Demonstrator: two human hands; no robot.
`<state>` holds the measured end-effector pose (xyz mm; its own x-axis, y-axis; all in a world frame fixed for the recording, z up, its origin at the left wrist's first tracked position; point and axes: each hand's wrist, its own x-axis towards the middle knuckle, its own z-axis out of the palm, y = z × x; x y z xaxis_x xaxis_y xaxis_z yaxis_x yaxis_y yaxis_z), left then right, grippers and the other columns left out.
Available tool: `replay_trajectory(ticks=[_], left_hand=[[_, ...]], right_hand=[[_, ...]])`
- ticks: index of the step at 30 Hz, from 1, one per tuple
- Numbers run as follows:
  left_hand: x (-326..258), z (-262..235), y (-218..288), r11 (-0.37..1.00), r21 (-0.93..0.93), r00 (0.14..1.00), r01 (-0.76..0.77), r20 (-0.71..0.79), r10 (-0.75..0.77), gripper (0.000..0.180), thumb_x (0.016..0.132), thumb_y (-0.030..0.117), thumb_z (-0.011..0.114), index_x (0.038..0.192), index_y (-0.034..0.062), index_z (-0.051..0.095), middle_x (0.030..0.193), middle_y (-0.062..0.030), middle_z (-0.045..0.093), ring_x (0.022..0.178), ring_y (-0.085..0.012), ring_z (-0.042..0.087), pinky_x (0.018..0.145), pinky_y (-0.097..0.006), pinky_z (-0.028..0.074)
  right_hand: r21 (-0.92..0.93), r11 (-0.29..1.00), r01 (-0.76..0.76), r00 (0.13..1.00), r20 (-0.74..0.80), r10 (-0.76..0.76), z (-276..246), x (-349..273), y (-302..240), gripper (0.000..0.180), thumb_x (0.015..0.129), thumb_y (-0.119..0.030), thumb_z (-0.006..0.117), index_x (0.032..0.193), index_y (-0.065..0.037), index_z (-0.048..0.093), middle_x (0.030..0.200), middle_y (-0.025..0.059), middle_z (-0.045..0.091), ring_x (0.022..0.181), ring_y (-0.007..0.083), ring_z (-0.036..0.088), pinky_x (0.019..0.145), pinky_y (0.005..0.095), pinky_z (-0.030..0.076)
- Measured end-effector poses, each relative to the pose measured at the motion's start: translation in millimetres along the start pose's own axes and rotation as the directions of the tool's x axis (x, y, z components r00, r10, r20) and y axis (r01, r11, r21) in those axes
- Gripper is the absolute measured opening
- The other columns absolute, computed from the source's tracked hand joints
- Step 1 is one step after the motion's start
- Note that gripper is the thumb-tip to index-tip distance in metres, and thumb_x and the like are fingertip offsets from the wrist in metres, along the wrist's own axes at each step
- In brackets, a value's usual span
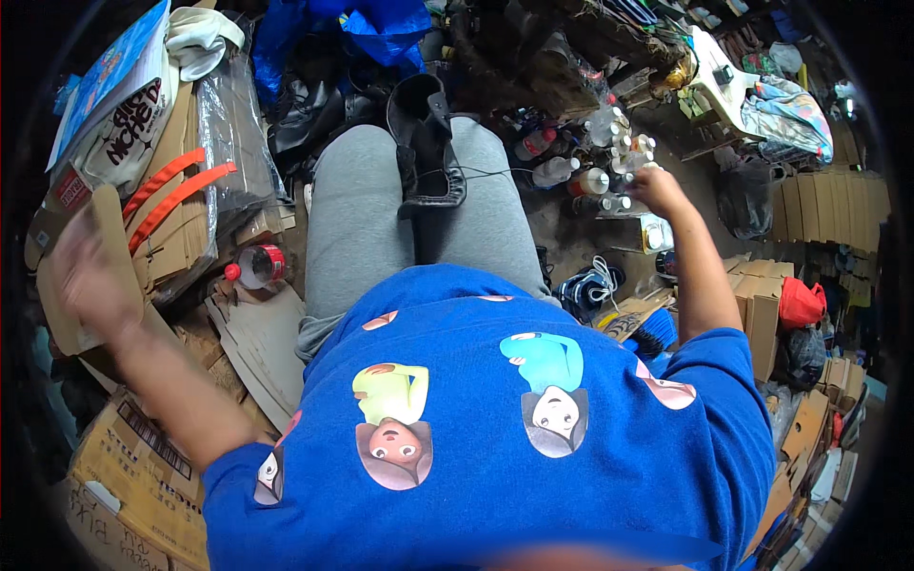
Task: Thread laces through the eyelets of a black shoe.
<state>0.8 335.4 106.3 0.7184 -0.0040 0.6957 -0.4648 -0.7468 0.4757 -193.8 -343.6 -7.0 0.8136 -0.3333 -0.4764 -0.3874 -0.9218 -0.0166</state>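
A black boot (425,143) is held upright between my grey-clad knees, its opening at the far end. Dark thread (490,174) loops at the boot's edge and trails right, toward my right hand, fading from sight on the way. My right hand (657,190) is raised out to the right beside several bottles, its fingers curled closed; what they hold is too small to make out. Far to the left, my left hand (93,281) is smeared by motion in front of a brown cardboard piece (71,319). Its fingers cannot be made out.
Stacked cardboard (190,162) with orange straps (181,190) stands at left, near a red-capped plastic bottle (257,266). Several bottles (590,181) crowd the floor at right, near a blue brush (655,331) and a laced shoe (590,288). Dark footwear (309,114) lies beyond my knees.
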Motion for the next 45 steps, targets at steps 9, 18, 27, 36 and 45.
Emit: replay_trajectory(ticks=[9,18,27,36,45], left_hand=[[-59,223,159,0.891,-0.423,0.461,0.166,0.832,0.309,0.048,0.070,0.019,0.076,0.112,0.0038,0.058,0.110,-0.0118,0.061,0.106,-0.0239,0.057,0.094,-0.033,0.042],[-58,248,152,0.853,-0.433,0.153,0.290,0.901,0.405,0.029,0.076,0.016,0.072,0.095,-0.0044,0.066,0.100,-0.0079,0.059,0.096,-0.0216,0.057,0.087,-0.030,0.043],[-76,264,139,0.594,-0.311,0.094,0.742,0.926,0.367,0.023,0.077,0.009,0.069,0.098,0.0004,0.065,0.088,-0.0015,0.066,0.081,-0.0080,0.058,0.080,-0.024,0.045],[-73,262,140,0.580,-0.282,0.050,0.764,0.923,0.382,0.028,0.076,0.011,0.071,0.100,-0.0013,0.064,0.092,-0.0035,0.066,0.086,-0.0102,0.058,0.084,-0.024,0.044],[-73,261,141,0.605,-0.305,0.068,0.735,0.921,0.383,0.027,0.075,0.012,0.072,0.098,-0.0013,0.065,0.090,-0.0031,0.066,0.084,-0.0102,0.058,0.083,-0.025,0.044]], right_hand=[[0.628,0.508,0.590,0.774,-0.259,-0.578,-35,15,-223,0.014,0.073,0.001,0.067,0.087,-0.005,0.068,0.083,0.0013,0.056,0.079,0.0113,0.056,0.072,0.0257,0.046],[0.442,0.576,0.688,0.706,-0.224,-0.672,-36,29,-223,0.016,0.071,-0.004,0.068,0.085,-0.010,0.070,0.080,0.0040,0.056,0.076,0.0165,0.059,0.070,0.0286,0.048],[0.494,0.510,0.704,0.681,-0.264,-0.683,-27,21,-226,0.015,0.072,-0.007,0.071,0.087,-0.009,0.069,0.083,0.0057,0.062,0.078,0.0190,0.060,0.070,0.0298,0.048],[0.467,0.503,0.727,0.671,-0.327,-0.666,-32,5,-221,0.016,0.073,-0.001,0.067,0.087,-0.007,0.068,0.080,0.0051,0.059,0.078,0.0182,0.059,0.070,0.0293,0.047],[0.409,0.570,0.713,0.691,-0.269,-0.671,-37,14,-221,0.019,0.070,-0.002,0.067,0.088,-0.009,0.068,0.079,0.0053,0.057,0.076,0.0197,0.059,0.069,0.0299,0.048]])
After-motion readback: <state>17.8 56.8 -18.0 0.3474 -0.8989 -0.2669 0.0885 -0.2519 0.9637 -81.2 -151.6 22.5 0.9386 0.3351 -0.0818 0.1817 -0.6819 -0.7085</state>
